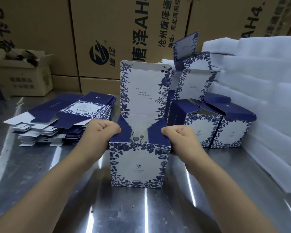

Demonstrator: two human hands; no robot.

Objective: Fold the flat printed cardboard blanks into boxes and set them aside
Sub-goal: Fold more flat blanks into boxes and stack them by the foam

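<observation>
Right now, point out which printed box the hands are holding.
The front-centre box, gripped at both sides by the left hand and right hand, lid upright. The other boxes sit untouched to its right.

I see the left grip (106,132) and the right grip (180,137) holding the top side edges of an upright blue-and-white floral cardboard box (138,165) on the shiny metal surface (107,209), its lid flap standing up.

a shiny metal tabletop (133,212) is filling the lower frame, catching light in bright streaks. tall brown shipping cartons (107,31) with black printing are walling off the top. a smaller open carton (29,79) is sitting at upper left; white foam sheets (259,81) are lying stacked at the right edge.
</observation>
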